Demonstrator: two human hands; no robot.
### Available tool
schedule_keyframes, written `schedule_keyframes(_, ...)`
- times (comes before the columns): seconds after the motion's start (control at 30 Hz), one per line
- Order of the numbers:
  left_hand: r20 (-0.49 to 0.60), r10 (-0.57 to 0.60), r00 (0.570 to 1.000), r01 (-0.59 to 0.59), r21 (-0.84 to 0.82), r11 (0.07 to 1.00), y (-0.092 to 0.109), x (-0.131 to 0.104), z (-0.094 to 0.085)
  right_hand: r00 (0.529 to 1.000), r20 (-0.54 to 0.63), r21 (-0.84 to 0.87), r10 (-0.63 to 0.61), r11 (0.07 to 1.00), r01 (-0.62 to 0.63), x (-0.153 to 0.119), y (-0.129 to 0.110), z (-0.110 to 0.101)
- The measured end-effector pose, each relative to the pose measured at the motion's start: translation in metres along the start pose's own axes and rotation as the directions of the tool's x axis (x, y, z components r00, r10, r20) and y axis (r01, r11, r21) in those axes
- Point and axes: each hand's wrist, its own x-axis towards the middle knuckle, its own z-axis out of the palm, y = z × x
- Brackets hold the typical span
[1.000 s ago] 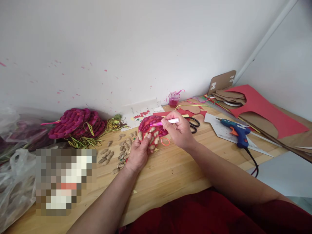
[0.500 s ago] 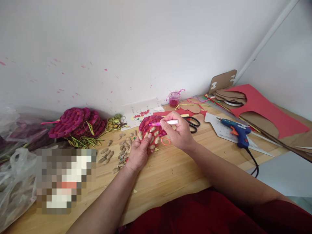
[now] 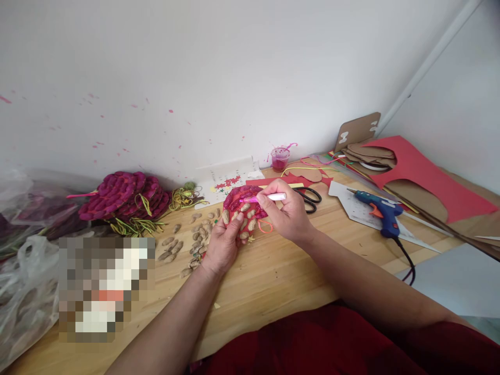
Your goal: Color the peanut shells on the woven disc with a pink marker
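My left hand [image 3: 227, 237] grips the near edge of a round red disc [image 3: 235, 200] covered with peanuts, its thumb lying on top. Peanuts along the disc's far side are painted magenta; those closer to me keep their plain tan shells. My right hand [image 3: 287, 211] is closed round a paintbrush [image 3: 276, 197] with a white handle. The brush's pink-stained tip touches the painted peanuts or sits just over them. An orange cord loop [image 3: 265, 225] hangs at the disc's right side. Loose peanuts [image 3: 200, 234] lie on the wooden table left of my left hand.
Finished-looking magenta discs [image 3: 117, 195] are stacked at the left, beside plastic bags [image 3: 29, 291]. A cup of magenta paint [image 3: 280, 159] stands by the wall. Black-handled scissors [image 3: 311, 199], a blue glue gun [image 3: 385, 211] with its cord, and red card [image 3: 437, 182] are to the right.
The brush tip has shifted very slightly over the painted peanuts. Both hands keep their hold, and the camera view has moved a touch.
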Motion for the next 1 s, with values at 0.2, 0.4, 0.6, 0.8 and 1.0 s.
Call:
schedule_keyframes(0.2, 0.022, 0.007, 1.000, -0.007, -0.033, 0.999, -0.0005, 0.0006, -0.0008, 1.000, 0.011, -0.027, -0.005, 1.000, 0.005, 0.0008, 0.0025, -0.0011)
schedule_keyframes(0.4, 0.034, 0.002, 0.999, -0.001, -0.039, 0.999, 0.0009, 0.0003, 0.0004, 1.000, 0.001, -0.026, -0.029, 0.999, 0.029, 0.0000, 0.0050, -0.0003)
schedule_keyframes(0.6, 0.034, 0.000, 0.999, 0.002, -0.040, 0.999, 0.0008, 0.0012, -0.0002, 0.998, 0.011, -0.028, -0.070, 0.997, 0.070, -0.0018, 0.0039, 0.0012)
schedule_keyframes(0.8, 0.059, 0.000, 0.998, 0.003, -0.052, 0.999, 0.0019, 0.0009, 0.0015, 0.999, -0.009, -0.043, -0.049, 0.998, 0.048, -0.0002, 0.0064, 0.0003)
schedule_keyframes(1.0, 0.063, 0.002, 0.998, 0.002, -0.060, 0.998, 0.0020, 0.0007, 0.0012, 0.998, 0.000, -0.042, -0.069, 0.997, 0.069, 0.0003, 0.0069, 0.0004)
